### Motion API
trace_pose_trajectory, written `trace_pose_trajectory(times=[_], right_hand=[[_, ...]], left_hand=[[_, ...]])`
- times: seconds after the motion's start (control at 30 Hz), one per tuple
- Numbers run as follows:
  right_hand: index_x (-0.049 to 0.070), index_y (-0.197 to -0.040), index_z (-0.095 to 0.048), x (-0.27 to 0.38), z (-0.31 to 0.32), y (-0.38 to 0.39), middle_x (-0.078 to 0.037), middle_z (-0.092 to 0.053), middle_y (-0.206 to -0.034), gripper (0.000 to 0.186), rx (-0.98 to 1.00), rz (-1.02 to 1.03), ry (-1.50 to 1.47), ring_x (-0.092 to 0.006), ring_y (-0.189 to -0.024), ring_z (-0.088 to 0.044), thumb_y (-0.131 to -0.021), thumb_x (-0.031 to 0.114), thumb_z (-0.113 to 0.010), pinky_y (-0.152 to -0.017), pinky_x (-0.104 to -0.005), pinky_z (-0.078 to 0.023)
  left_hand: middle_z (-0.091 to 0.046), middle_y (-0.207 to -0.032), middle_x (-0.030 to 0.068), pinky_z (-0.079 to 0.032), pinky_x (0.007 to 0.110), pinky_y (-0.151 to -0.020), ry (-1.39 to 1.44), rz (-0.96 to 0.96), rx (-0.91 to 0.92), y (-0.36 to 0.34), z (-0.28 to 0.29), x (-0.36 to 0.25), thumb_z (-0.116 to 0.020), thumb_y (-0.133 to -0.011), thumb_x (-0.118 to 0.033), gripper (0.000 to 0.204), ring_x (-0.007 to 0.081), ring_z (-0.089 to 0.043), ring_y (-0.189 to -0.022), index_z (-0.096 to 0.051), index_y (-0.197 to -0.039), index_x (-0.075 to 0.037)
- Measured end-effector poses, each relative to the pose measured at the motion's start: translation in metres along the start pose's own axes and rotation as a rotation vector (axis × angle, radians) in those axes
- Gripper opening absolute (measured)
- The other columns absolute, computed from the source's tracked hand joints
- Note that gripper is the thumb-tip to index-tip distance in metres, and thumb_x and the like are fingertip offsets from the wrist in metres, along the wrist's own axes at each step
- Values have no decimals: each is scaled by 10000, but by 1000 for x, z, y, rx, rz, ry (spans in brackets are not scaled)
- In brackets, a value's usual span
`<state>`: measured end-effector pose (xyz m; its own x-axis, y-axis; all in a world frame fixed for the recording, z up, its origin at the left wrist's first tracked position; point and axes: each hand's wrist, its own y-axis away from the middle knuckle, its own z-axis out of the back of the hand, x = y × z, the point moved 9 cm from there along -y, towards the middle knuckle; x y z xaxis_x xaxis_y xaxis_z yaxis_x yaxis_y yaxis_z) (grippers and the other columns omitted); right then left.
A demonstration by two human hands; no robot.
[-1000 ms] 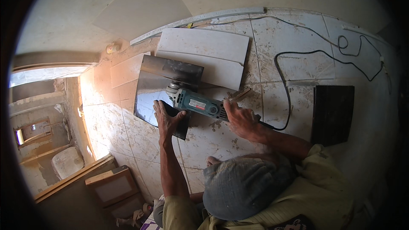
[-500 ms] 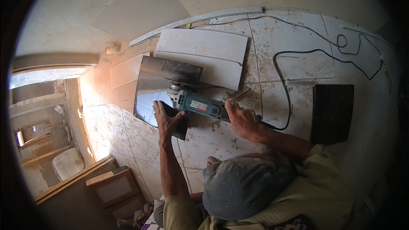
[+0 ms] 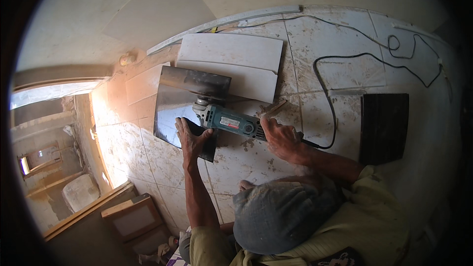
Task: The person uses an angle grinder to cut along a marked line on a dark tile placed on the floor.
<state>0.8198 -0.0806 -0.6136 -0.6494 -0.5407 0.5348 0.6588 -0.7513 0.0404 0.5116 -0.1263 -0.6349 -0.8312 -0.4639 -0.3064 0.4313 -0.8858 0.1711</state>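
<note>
Teal grinder pressed to a dark glossy tile

Teal and grey, the angle grinder [image 3: 229,119] lies on the tiled floor [image 3: 315,64] with its long body running roughly left to right across the view. Its head end, with a silver collar, points to the person's left and sits over the dark glossy tile [image 3: 185,103], near that tile's near edge; the tail end points right, where a black power cord [image 3: 335,98] leaves it and loops away over the floor.

The right hand [image 3: 281,138] is wrapped closed around the rear of the grinder's body. The left hand [image 3: 193,140] lies flat, fingers spread, pressing on the near corner of the dark tile just beside the grinder's head. The two hands are apart, one at each end of the tool.

A white tile [image 3: 231,64] lies just beyond the dark one, partly under it. A smaller dark tile [image 3: 384,125] rests well apart to the right.

Against the frame half a second ago, grinder, tile and both hands sit in the same places; no shift shows.
</note>
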Motion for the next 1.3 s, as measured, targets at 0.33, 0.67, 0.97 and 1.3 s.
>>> trace_pose_trajectory(times=[0.33, 0.67, 0.97, 1.3], right_hand=[[-56, -1211, -383, -3, 2, 5, -163, -586, -873, 595, -25, 1, 1, -249, -583, -680, -752, 100, -728, -447, -365, -543], [-62, -1251, -375, -5, 2, 11, -167, -574, -870, 619, -1, -10, 47, -254, -588, -667, -751, 90, -709, -433, -399, -525], [-58, -1243, -384, -11, 0, 16, -179, -586, -869, 598, -27, -8, -24, -271, -601, -671, -754, 75, -702, -445, -425, -528], [-44, -1274, -342, -16, -2, 22, -191, -558, -879, 642, 32, -50, -75, -333, -627, -650, -734, 23, -684, -524, -442, -524]], left_hand=[[-120, -1575, 344, -107, 494, -1205, 12, -2, -2, 1, 0, 0, -810, -628, -655, 1300, 424, -91, -1496, -224, -1484, 127], [-115, -1572, 350, -101, 518, -1200, 16, -13, 7, 1, -2, 1, -788, -625, -690, 1318, 434, -84, -1494, -214, -1485, 127], [-112, -1574, 348, -99, 521, -1201, 31, -23, -2, 1, 0, -2, -777, -631, -695, 1310, 435, -79, -1494, -215, -1488, 120], [-109, -1574, 349, -98, 522, -1201, 10, -10, 19, 0, -2, 2, -793, -634, -671, 1306, 431, -77, -1496, -201, -1494, 113]])
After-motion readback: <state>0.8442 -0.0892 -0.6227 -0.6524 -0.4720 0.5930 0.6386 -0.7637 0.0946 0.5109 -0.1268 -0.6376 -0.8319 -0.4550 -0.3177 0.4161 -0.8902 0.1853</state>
